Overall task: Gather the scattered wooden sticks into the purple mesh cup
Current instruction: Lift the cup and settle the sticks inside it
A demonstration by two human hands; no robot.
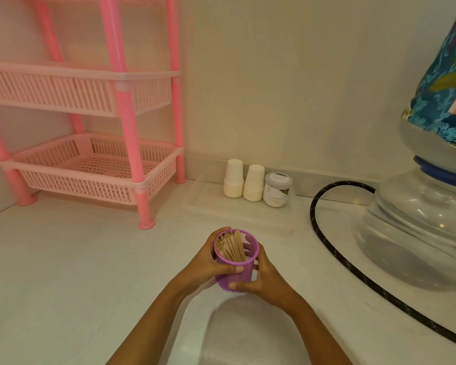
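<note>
The purple mesh cup stands upright at the middle of the white counter, held between both hands. A bundle of wooden sticks leans inside it, tips just above the rim on the left side. My left hand wraps the cup's left side, thumb across its front. My right hand grips the lower right side, thumb on the front near the base. No loose sticks show on the counter.
A clear plastic tray behind the cup holds two stacks of white paper cups and a labelled jar. A pink shelf rack stands back left. A black hose and water dispenser occupy the right.
</note>
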